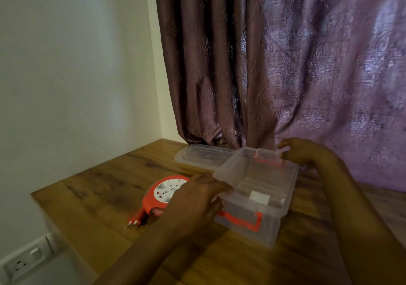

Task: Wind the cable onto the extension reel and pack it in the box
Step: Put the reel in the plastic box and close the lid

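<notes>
From the head camera, a wooden table (98, 188) stands in a corner between a pale wall (72, 65) and a purple patterned curtain (296, 65). On it sits a clear plastic box (252, 225) with an orange handle clip (246, 221) on its near side. A clear inner tray (257, 175) rests tilted over the box opening, held at two ends. The left hand (193, 203) lies at the near left corner of the tray, fingers curled together onto its edge; how firmly it pinches the plastic cannot be told through the blur. The right hand (301, 150) is at the far right corner, its fingers bent over the rim beside a second orange clip (270, 160), apparently gripping the edge. Behind the box, touching the tray's far left corner, the clear lid (202, 156) lies flat near the curtain. The orange extension reel (162, 193) with its white socket face lies flat on the table just left of the box, partly hidden by the left hand; its cable appears wound in. Its plug (134, 223) sticks out at the near side, pins pointing toward the table's near-left edge. A wall socket (19, 265) shows at lower left
</notes>
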